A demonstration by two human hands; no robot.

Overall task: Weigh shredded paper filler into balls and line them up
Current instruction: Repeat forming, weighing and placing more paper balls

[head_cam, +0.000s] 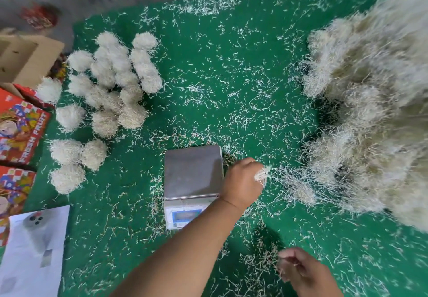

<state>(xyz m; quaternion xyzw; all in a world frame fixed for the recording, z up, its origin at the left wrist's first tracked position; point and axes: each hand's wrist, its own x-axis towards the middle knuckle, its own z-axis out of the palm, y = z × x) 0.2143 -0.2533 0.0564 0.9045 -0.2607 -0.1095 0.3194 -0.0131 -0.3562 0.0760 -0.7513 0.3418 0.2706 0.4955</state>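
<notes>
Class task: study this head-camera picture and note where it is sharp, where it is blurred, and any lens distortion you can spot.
Head view: scale and paper balls fairly sharp; big filler heap smeared by blur toward the right edge; wide-angle bending of the green mat; soft, even light.

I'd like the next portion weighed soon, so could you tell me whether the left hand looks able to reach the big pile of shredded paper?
Probably yes. The left hand, already pinching a small tuft, is stretched past the scale toward the big pile, with only loose shreds on the green mat between them.
</notes>
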